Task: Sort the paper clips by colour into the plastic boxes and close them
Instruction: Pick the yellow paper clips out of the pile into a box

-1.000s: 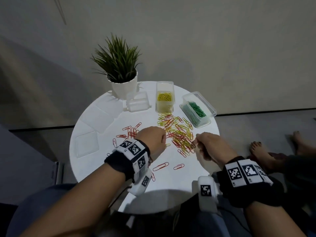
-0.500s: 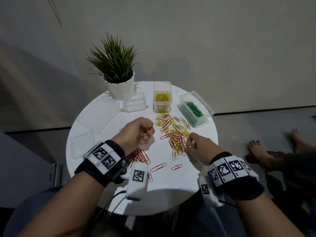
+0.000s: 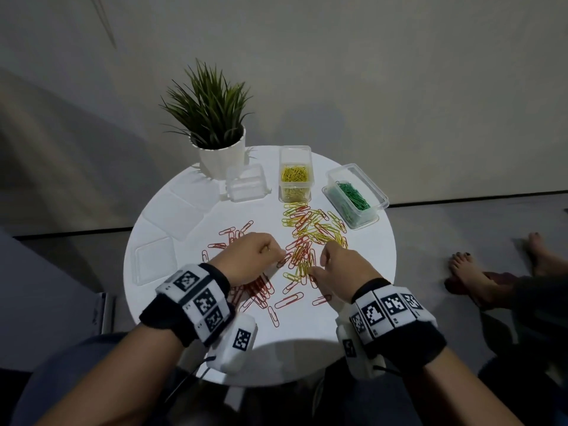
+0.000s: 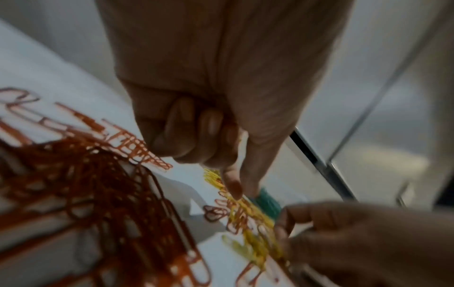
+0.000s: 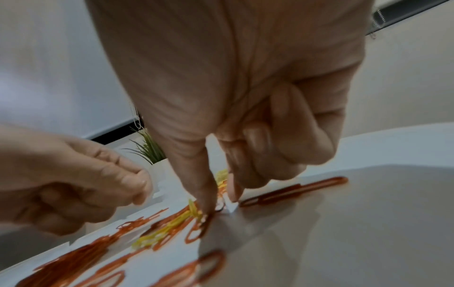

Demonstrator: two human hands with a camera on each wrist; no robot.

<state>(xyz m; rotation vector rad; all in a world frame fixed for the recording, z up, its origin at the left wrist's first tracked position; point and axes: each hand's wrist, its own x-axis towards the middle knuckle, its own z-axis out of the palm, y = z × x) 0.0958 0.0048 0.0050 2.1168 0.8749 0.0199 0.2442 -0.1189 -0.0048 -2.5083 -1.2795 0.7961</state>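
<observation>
A mixed heap of yellow and red paper clips (image 3: 310, 232) lies mid-table, with a separate red clip pile (image 3: 261, 290) (image 4: 86, 184) to its near left. At the back stand an empty clear box (image 3: 246, 182), a box of yellow clips (image 3: 294, 176) and a box of green clips (image 3: 355, 195), all uncovered. My left hand (image 3: 280, 260) (image 4: 239, 191) has three fingers curled, and its thumb and index tip pinch a red clip at the heap's left edge. My right hand (image 3: 313, 267) (image 5: 218, 203) pinches a red clip at the heap's near edge.
Clear lids (image 3: 153, 262) (image 3: 181, 210) lie flat on the left of the round white table (image 3: 362, 272). A potted plant (image 3: 221, 158) stands at the back left. Loose red clips (image 3: 289, 299) lie near the front. Another person's bare feet (image 3: 467, 272) rest on the floor to the right.
My left hand drew back from the heap toward the red pile, then returned to the heap's left edge. My right hand shifted left along the heap's near edge.
</observation>
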